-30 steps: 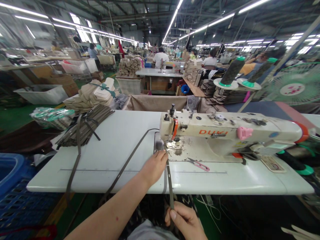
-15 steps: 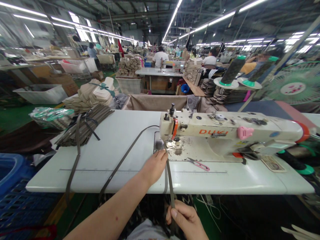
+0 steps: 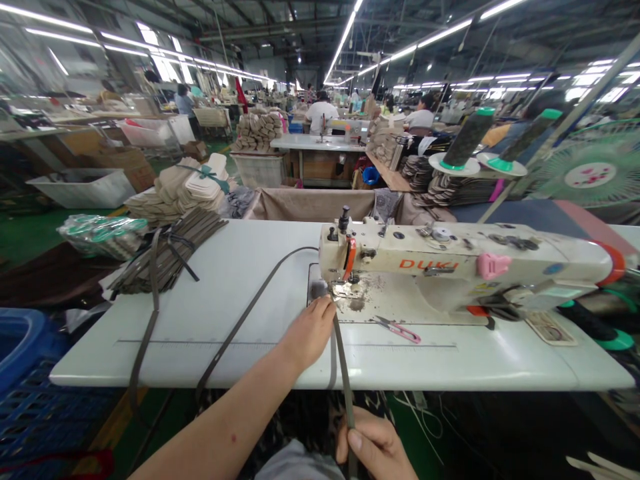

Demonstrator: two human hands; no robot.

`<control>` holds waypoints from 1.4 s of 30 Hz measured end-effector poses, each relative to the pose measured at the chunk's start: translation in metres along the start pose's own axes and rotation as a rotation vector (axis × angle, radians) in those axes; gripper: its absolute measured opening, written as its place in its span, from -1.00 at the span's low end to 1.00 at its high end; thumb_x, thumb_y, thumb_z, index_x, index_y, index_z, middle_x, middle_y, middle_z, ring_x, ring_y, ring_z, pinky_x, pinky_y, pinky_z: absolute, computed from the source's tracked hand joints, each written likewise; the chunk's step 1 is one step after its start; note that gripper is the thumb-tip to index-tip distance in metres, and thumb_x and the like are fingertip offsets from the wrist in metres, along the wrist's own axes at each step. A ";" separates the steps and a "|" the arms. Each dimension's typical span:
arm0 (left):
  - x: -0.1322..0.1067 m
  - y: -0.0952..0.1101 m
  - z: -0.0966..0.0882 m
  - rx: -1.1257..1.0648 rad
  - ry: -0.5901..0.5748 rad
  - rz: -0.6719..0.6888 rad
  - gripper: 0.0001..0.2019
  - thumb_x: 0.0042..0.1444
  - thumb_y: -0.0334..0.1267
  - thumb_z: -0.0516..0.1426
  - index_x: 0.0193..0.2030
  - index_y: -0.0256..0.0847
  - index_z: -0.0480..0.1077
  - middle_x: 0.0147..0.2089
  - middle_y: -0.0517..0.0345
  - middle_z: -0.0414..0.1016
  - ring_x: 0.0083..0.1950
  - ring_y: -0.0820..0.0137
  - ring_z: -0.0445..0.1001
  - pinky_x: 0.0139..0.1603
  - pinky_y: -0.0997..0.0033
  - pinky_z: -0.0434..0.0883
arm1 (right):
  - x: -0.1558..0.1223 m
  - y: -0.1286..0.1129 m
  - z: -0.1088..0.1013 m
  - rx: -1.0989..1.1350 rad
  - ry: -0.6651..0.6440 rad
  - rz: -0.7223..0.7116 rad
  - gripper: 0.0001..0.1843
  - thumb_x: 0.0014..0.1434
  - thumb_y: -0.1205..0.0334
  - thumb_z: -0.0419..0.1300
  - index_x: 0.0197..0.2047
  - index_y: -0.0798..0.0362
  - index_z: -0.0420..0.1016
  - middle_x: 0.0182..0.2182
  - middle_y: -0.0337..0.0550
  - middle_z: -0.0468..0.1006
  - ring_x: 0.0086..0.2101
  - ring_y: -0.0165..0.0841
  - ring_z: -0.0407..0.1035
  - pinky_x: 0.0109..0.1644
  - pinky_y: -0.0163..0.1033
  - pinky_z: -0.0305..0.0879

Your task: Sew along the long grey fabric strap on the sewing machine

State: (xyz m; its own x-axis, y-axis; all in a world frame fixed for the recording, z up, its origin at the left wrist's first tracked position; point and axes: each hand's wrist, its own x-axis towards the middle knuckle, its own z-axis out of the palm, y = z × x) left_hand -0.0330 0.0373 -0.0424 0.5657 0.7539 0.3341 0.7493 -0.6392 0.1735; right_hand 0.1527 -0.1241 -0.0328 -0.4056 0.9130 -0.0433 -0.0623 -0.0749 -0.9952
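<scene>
My left hand (image 3: 313, 331) rests on the table just in front of the sewing machine (image 3: 450, 267)'s needle area, its fingers closed on a grey-brown fabric strip (image 3: 342, 357). Below the table's front edge, my right hand (image 3: 373, 437) pinches the same strip between thumb and fingers, and the strip runs fairly straight between the two hands. Behind the machine head, a strip length (image 3: 250, 308) curves out to the left and drops over the front edge. The needle and presser foot are partly hidden. Pink-handled thread snips (image 3: 399, 329) lie right of my left hand.
A tied bundle of strips (image 3: 167, 257) lies on the table's left end, one strip hanging over the edge. Beside it are bagged thread spools (image 3: 105, 235). A blue basket (image 3: 30, 373) stands at lower left. Thread cones (image 3: 469, 139) and a fan (image 3: 590, 175) are at right.
My right hand has shifted slightly down and to the right along with the strip. My left hand stays almost in place at the machine.
</scene>
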 end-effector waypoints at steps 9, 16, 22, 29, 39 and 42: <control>-0.005 -0.002 0.001 0.014 0.025 0.052 -0.75 0.39 -0.49 0.06 0.13 -0.29 0.40 0.17 -0.14 0.50 0.29 0.15 0.48 0.40 0.14 0.43 | 0.003 -0.001 0.003 -0.095 0.099 -0.104 -0.61 0.30 -0.17 0.32 -0.34 -0.01 0.61 -0.30 -0.14 0.44 -0.24 -0.22 0.40 -0.12 -0.18 0.33; -0.005 -0.002 0.004 0.033 0.030 0.057 -0.73 0.36 -0.49 0.10 0.16 -0.36 0.40 0.18 -0.15 0.49 0.30 0.11 0.47 0.43 0.15 0.40 | 0.001 0.003 0.006 -0.054 0.177 0.058 -0.66 0.39 -0.13 0.24 -0.11 -0.05 0.68 -0.32 -0.14 0.54 -0.29 -0.24 0.44 -0.16 -0.19 0.33; -0.007 -0.004 0.007 0.039 0.015 0.061 -0.70 0.37 -0.51 0.07 0.20 -0.36 0.38 0.22 -0.18 0.46 0.34 0.12 0.44 0.45 0.14 0.38 | -0.003 0.000 0.006 -0.008 0.125 0.094 -0.54 0.41 -0.18 0.19 -0.26 0.01 0.67 -0.40 -0.16 0.52 -0.34 -0.27 0.41 -0.19 -0.20 0.29; -0.006 -0.004 0.005 0.034 0.033 0.056 -0.70 0.35 -0.51 0.08 0.20 -0.37 0.37 0.21 -0.17 0.48 0.29 0.11 0.47 0.42 0.14 0.41 | -0.003 0.001 0.006 -0.002 0.105 0.047 -0.51 0.42 -0.18 0.19 -0.32 0.03 0.67 -0.41 -0.17 0.49 -0.35 -0.29 0.40 -0.20 -0.22 0.28; -0.007 -0.003 0.003 0.000 0.029 0.033 -0.72 0.36 -0.50 0.06 0.16 -0.28 0.38 0.20 -0.13 0.49 0.29 0.15 0.48 0.40 0.13 0.43 | -0.005 0.001 0.007 -0.019 0.102 0.024 -0.51 0.42 -0.16 0.20 -0.36 0.03 0.67 -0.42 -0.16 0.49 -0.36 -0.30 0.40 -0.22 -0.22 0.27; -0.006 -0.001 -0.001 0.000 0.034 0.031 -0.72 0.36 -0.51 0.06 0.15 -0.30 0.39 0.19 -0.16 0.50 0.25 0.15 0.51 0.39 0.12 0.44 | -0.004 0.001 0.006 -0.036 0.109 0.025 -0.50 0.42 -0.16 0.19 -0.36 0.03 0.67 -0.41 -0.15 0.50 -0.36 -0.29 0.41 -0.22 -0.22 0.27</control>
State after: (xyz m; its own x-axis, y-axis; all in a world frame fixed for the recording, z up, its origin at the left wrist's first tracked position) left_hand -0.0374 0.0339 -0.0439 0.5768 0.7282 0.3703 0.7314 -0.6622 0.1630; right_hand 0.1489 -0.1306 -0.0333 -0.3045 0.9495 -0.0756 -0.0200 -0.0858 -0.9961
